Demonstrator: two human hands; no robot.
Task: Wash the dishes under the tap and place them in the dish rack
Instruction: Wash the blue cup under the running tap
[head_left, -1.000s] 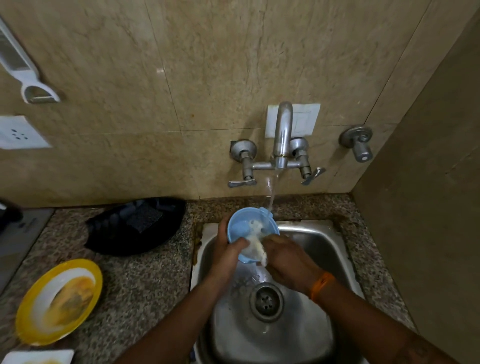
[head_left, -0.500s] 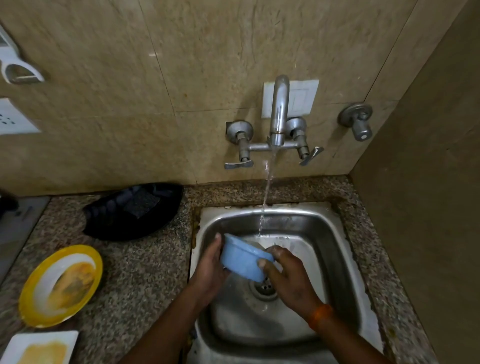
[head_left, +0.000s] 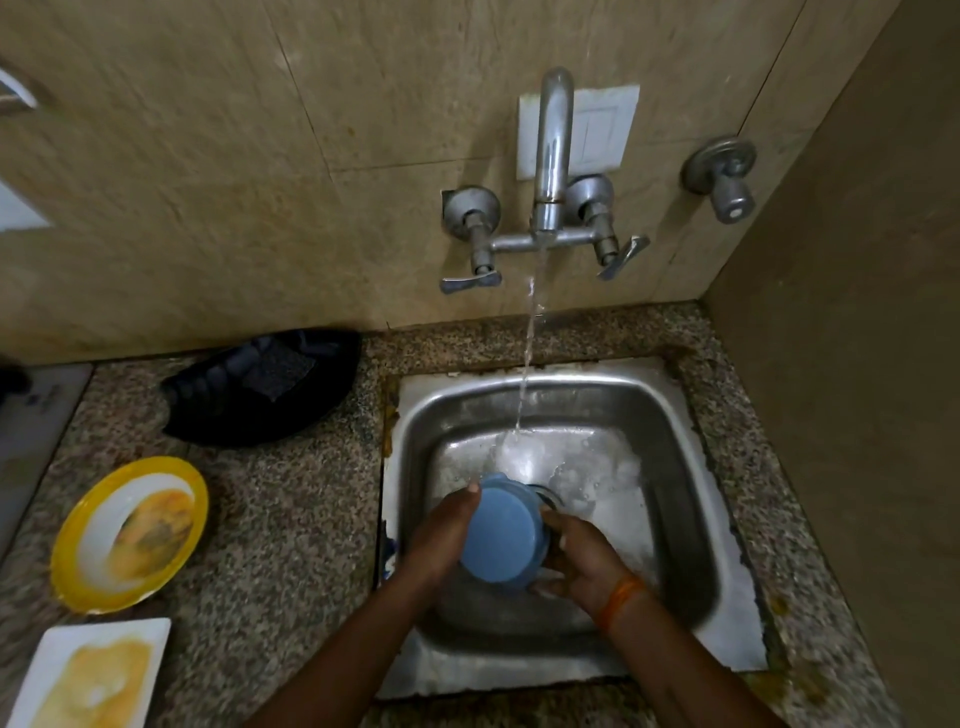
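A: Hands first. Our left hand (head_left: 448, 535) curls round the near-left side of the bowl (head_left: 503, 538); our right hand (head_left: 579, 564) cups the other side, fingers wrapped at the rim. So both grip it, low in the sink (head_left: 675, 467), above the drain.

B: Why do we hold it bottom-up?

A: We judge it is to tip water out, or to rub the outside. The flat round base faces us. It looks like smooth blue plastic, with a small lip at the rim.

B: And the tap (head_left: 553, 156)?

A: It runs. The stream lands on the steel beyond the bowl, not on it. The steel is dull, wet and square with rounded corners.

B: What waits for us?

A: On the speckled stone counter (head_left: 291, 519), a round yellow plate (head_left: 132, 535) and a square white one (head_left: 88, 675), both smeared orange. A black tray (head_left: 260, 389) sits by the wall; we cannot tell if that is the rack.
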